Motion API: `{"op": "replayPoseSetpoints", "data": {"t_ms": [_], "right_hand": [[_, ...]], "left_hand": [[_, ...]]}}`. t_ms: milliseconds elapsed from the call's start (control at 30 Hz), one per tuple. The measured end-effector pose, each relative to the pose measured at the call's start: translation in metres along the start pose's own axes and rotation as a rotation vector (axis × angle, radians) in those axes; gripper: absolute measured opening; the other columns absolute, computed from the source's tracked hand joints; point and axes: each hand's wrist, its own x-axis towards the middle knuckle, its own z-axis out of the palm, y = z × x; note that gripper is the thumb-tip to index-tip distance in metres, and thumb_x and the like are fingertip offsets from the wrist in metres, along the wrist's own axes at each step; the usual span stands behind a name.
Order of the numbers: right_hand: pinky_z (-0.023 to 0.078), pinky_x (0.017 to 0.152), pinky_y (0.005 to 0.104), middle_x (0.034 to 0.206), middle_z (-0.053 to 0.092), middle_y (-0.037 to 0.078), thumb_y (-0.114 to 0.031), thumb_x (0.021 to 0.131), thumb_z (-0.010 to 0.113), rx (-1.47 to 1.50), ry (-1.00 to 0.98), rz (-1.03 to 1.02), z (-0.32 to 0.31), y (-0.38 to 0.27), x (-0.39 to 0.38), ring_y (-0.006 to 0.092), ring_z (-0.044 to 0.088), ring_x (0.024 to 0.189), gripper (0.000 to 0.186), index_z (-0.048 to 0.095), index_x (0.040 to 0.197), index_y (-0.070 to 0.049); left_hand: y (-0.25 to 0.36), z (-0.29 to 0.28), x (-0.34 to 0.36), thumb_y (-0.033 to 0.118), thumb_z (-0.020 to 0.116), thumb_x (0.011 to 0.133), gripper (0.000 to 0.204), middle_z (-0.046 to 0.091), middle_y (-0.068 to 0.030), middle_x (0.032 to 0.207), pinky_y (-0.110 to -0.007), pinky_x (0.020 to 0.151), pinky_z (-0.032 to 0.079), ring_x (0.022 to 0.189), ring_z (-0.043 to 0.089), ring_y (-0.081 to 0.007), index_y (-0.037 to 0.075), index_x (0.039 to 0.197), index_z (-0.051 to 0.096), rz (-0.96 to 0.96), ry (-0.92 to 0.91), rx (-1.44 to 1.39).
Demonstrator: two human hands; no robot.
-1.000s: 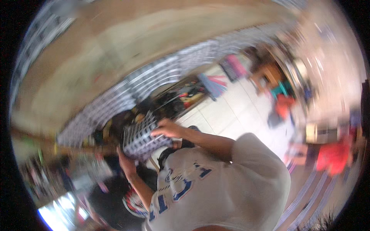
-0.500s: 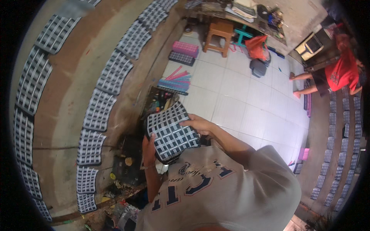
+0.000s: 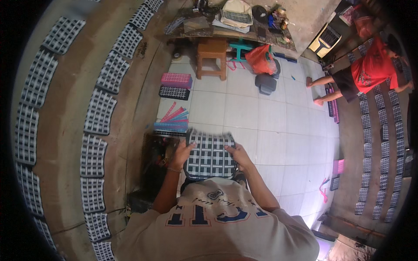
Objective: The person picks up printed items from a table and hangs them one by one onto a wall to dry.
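In front of my chest, between both hands, is a black-and-white checked panel (image 3: 210, 157) with a woven look and dark edges. Whether it is one piece or several layered together I cannot tell. My left hand (image 3: 184, 150) grips its left side, thumb lying on the checked face. On the opposite side my right hand (image 3: 238, 154) holds it the same way, thumb on top and fingers underneath, out of sight. The panel's far edge is smeared by motion.
Matching checked panels (image 3: 98, 112) line the brown boards at left in rows. Pink and blue strips (image 3: 174, 117) lie on the tiled floor (image 3: 270, 113). Beyond stand an orange stool (image 3: 211, 56) and a cluttered table (image 3: 261, 32). At right, a person in red (image 3: 370, 69) reaches toward more panels.
The panel has turned from slanted to nearly square with my body. My right hand has shifted from its upper right part to its right edge. The person in red has moved an arm.
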Motion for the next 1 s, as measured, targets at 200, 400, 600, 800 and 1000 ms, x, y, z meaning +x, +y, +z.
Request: {"op": "replayPoseSetpoints", "data": {"t_ms": [200, 400, 600, 800, 1000], "right_hand": [[0.046, 0.069, 0.0293, 0.097, 0.061, 0.01, -0.009, 0.083, 0.056, 0.004, 0.149, 0.141, -0.027, -0.024, 0.114, 0.0171, 0.058, 0.078, 0.028, 0.054, 0.107, 0.003], [0.044, 0.067, 0.0277, 0.081, 0.06, 0.007, -0.013, 0.084, 0.057, -0.36, 0.187, 0.233, -0.029, -0.101, 0.226, 0.0138, 0.052, 0.072, 0.02, 0.059, 0.098, 0.002], [0.044, 0.071, 0.0252, 0.089, 0.062, 0.003, -0.015, 0.089, 0.054, -0.274, 0.069, -0.286, -0.017, -0.256, 0.346, 0.0105, 0.053, 0.074, 0.028, 0.053, 0.112, 0.0], [0.042, 0.073, 0.0218, 0.094, 0.062, 0.002, -0.009, 0.089, 0.05, -0.179, -0.082, -0.202, -0.03, -0.39, 0.479, 0.007, 0.052, 0.079, 0.026, 0.054, 0.113, 0.0], [0.041, 0.077, 0.0229, 0.093, 0.061, 0.002, -0.009, 0.089, 0.049, -0.355, -0.16, -0.28, -0.024, -0.491, 0.546, 0.0076, 0.052, 0.082, 0.022, 0.056, 0.108, 0.0]], "left_hand": [[0.009, -0.003, 0.13, 0.018, 0.054, 0.088, 0.032, 0.06, -0.0074, 0.107, -0.031, 0.083, 0.042, 0.092, 0.054, -0.0146, -0.001, 0.114, 0.054, -0.16, -0.073, 0.244], [-0.041, -0.035, 0.289, 0.017, 0.054, 0.087, 0.027, 0.063, -0.0068, 0.088, -0.034, 0.072, 0.044, 0.081, 0.054, -0.0131, -0.001, 0.107, 0.057, -0.066, -0.161, 0.436], [0.122, -0.02, 0.417, 0.022, 0.049, 0.091, 0.029, 0.06, -0.004, 0.096, -0.036, 0.078, 0.047, 0.084, 0.058, -0.0181, -0.001, 0.108, 0.054, -0.142, 0.157, -0.139], [0.227, -0.009, 0.557, 0.022, 0.049, 0.091, 0.03, 0.059, -0.0038, 0.099, -0.029, 0.074, 0.046, 0.086, 0.055, -0.012, 0.001, 0.113, 0.053, -0.012, 0.074, -0.211], [0.325, 0.011, 0.611, 0.019, 0.049, 0.091, 0.024, 0.061, -0.0036, 0.094, -0.028, 0.071, 0.047, 0.083, 0.057, -0.0101, 0.003, 0.106, 0.057, -0.101, 0.271, -0.197]]}}
